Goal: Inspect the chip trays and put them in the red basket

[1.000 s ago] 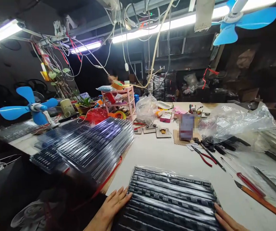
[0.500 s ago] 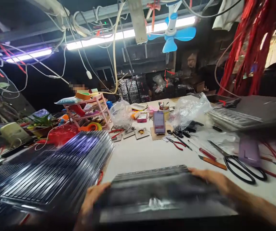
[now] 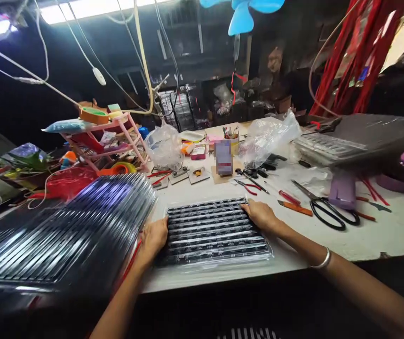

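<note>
Tray (image 3: 217, 230): clear plastic with rows of dark strips, near the counter's (image 3: 187, 282) near edge, left of its middle; whether its underside rests fully, I cannot tell.
Left grip (image 3: 154, 238): bare hand closed on the tray's left edge, fingertips partly hidden.
Right grip (image 3: 263, 216): bare hand holding the tray's far right corner.
Risk: uneven pull between the hands could flex the thin plastic and unseat strips; the left hand, just beside the tray stack (image 3: 92, 212), could knock those slick sheets askew.
Long axis: left to right, roughly along the counter's near edge, as the strips run; no front end stands out.
Scissors (image 3: 328, 207): toward the counter's right, blades pointing away and leftward.
Pliers (image 3: 247, 187): beyond the tray's far right corner, apart from it.
Pink rack (image 3: 127, 136): farther off, behind the stack.
</note>
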The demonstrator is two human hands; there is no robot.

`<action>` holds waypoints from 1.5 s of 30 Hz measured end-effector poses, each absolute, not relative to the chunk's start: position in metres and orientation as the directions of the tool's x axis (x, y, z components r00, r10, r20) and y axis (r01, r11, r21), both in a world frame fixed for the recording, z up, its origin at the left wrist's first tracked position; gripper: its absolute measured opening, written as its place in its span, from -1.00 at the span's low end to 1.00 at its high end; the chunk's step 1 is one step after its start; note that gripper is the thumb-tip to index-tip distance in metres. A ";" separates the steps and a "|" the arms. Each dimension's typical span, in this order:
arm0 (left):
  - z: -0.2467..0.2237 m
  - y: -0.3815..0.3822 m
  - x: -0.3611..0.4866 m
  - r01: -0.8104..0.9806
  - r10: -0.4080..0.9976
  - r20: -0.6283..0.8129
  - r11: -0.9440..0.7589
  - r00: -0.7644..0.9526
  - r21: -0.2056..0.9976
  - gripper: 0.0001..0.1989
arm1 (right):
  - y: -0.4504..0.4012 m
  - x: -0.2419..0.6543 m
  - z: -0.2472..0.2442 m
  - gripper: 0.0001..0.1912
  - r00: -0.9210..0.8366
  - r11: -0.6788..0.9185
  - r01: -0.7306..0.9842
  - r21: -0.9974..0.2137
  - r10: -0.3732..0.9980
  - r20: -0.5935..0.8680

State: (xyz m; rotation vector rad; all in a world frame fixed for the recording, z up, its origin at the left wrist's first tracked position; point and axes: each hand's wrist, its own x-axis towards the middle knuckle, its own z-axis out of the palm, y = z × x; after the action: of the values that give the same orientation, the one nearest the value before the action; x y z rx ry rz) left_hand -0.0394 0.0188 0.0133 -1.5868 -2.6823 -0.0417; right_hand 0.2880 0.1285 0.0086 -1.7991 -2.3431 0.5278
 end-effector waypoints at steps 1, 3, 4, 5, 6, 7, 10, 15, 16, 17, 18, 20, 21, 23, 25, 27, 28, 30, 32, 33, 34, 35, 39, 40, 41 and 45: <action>0.009 0.017 -0.038 0.880 0.879 0.027 0.476 -0.475 -0.010 -0.39 | 0.128 0.286 0.006 -0.56 -0.255 0.213 0.929 -0.303 0.961 -0.106; 0.007 0.015 -0.034 0.897 0.897 0.039 0.441 -0.440 -0.034 -0.38 | 0.125 0.283 0.004 -0.52 -0.251 0.228 0.951 -0.210 0.964 -0.089; 0.007 0.015 -0.031 0.911 0.911 0.059 0.411 -0.408 -0.041 -0.41 | 0.124 0.282 0.004 -0.51 -0.272 0.258 0.951 -0.170 0.960 -0.063; 0.007 0.017 -0.026 0.928 0.927 0.081 0.371 -0.367 -0.045 -0.45 | 0.122 0.282 0.005 -0.51 -0.306 0.300 0.945 -0.132 0.952 -0.025; 0.008 0.019 -0.021 0.947 0.945 0.096 0.318 -0.312 -0.045 -0.49 | 0.121 0.281 0.007 -0.52 -0.353 0.353 0.931 -0.093 0.935 0.018; 0.007 0.023 -0.015 0.966 0.963 0.102 0.255 -0.250 -0.040 -0.51 | 0.120 0.279 0.007 -0.53 -0.413 0.416 0.908 -0.055 0.909 0.058; 0.002 0.038 0.007 0.998 0.994 0.087 0.066 -0.065 -0.006 -0.49 | 0.122 0.264 0.009 -0.56 -0.627 0.627 0.778 0.033 0.773 0.094; -0.005 0.053 0.029 0.999 0.990 0.140 -0.022 0.017 0.033 -0.47 | 0.138 0.213 0.017 -0.61 -0.825 0.823 0.565 0.067 0.564 0.026; -0.005 0.053 0.030 0.999 0.988 0.151 -0.024 0.018 0.038 -0.48 | 0.142 0.203 0.020 -0.64 -0.840 0.837 0.542 0.070 0.543 0.006; -0.004 0.053 0.030 0.999 0.987 0.160 -0.025 0.018 0.041 -0.49 | 0.147 0.195 0.024 -0.65 -0.851 0.849 0.523 0.073 0.525 -0.018; -0.004 0.052 0.029 0.999 0.986 0.168 -0.026 0.019 0.045 -0.49 | 0.151 0.187 0.029 -0.67 -0.860 0.860 0.505 0.075 0.508 -0.045; -0.004 0.050 0.028 0.998 0.984 0.179 -0.026 0.016 0.050 -0.50 | 0.157 0.175 0.037 -0.69 -0.873 0.879 0.472 0.074 0.477 -0.098; -0.004 0.050 0.028 0.998 0.983 0.183 -0.025 0.014 0.053 -0.51 | 0.159 0.169 0.041 -0.69 -0.877 0.885 0.459 0.073 0.465 -0.121; -0.003 0.049 0.028 0.998 0.981 0.192 -0.020 0.008 0.060 -0.53 | 0.158 0.159 0.046 -0.71 -0.879 0.894 0.442 0.071 0.448 -0.161; -0.003 0.049 0.029 0.998 0.980 0.198 -0.013 -0.001 0.067 -0.55 | 0.153 0.149 0.046 -0.73 -0.869 0.888 0.453 0.077 0.459 -0.186; -0.002 0.049 0.030 0.997 0.979 0.201 0.004 -0.019 0.074 -0.56 | 0.145 0.142 0.043 -0.75 -0.843 0.865 0.493 0.096 0.502 -0.194; -0.001 0.048 0.030 0.997 0.979 0.202 0.015 -0.030 0.076 -0.55 | 0.141 0.140 0.042 -0.75 -0.828 0.849 0.518 0.106 0.528 -0.188; -0.001 0.048 0.029 0.996 0.979 0.198 0.028 -0.043 0.079 -0.53 | 0.133 0.142 0.039 -0.72 -0.809 0.824 0.554 0.120 0.567 -0.154; -0.002 0.047 0.029 0.996 0.983 0.181 0.029 -0.043 0.080 -0.49 | 0.126 0.153 0.038 -0.68 -0.815 0.820 0.560 0.117 0.571 -0.104; -0.003 0.047 0.028 0.996 0.985 0.169 0.027 -0.041 0.082 -0.47 | 0.122 0.163 0.037 -0.66 -0.824 0.826 0.552 0.112 0.561 -0.081; -0.003 0.047 0.029 0.996 0.987 0.156 0.027 -0.040 0.084 -0.46 | 0.117 0.173 0.036 -0.64 -0.830 0.830 0.546 0.110 0.554 -0.061; -0.004 0.048 0.029 0.996 0.989 0.145 0.028 -0.041 0.087 -0.44 | 0.111 0.185 0.034 -0.61 -0.837 0.835 0.540 0.103 0.545 -0.033; -0.005 0.052 0.033 0.994 0.993 0.113 0.026 -0.037 0.102 -0.41 | 0.084 0.227 0.018 -0.34 -0.893 0.899 0.437 -0.022 0.437 0.109; -0.004 0.052 0.032 0.994 0.994 0.105 0.024 -0.035 0.104 -0.41 | 0.079 0.234 0.013 -0.31 -0.906 0.913 0.402 -0.064 0.407 0.116; -0.004 0.052 0.030 0.994 0.995 0.096 0.020 -0.030 0.106 -0.41 | 0.076 0.240 0.009 -0.29 -0.918 0.922 0.375 -0.099 0.384 0.102; 0.001 0.035 0.000 0.994 0.999 0.030 0.018 -0.022 0.108 -0.44 | 0.075 0.266 0.002 -0.24 -0.916 0.908 0.398 -0.132 0.401 -0.006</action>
State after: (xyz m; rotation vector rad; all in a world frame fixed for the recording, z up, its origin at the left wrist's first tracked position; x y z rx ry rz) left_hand -0.0004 0.0351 0.0010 -2.2341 -2.2793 -0.1571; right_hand 0.2660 0.0748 0.0019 -0.6377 -3.0479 0.2036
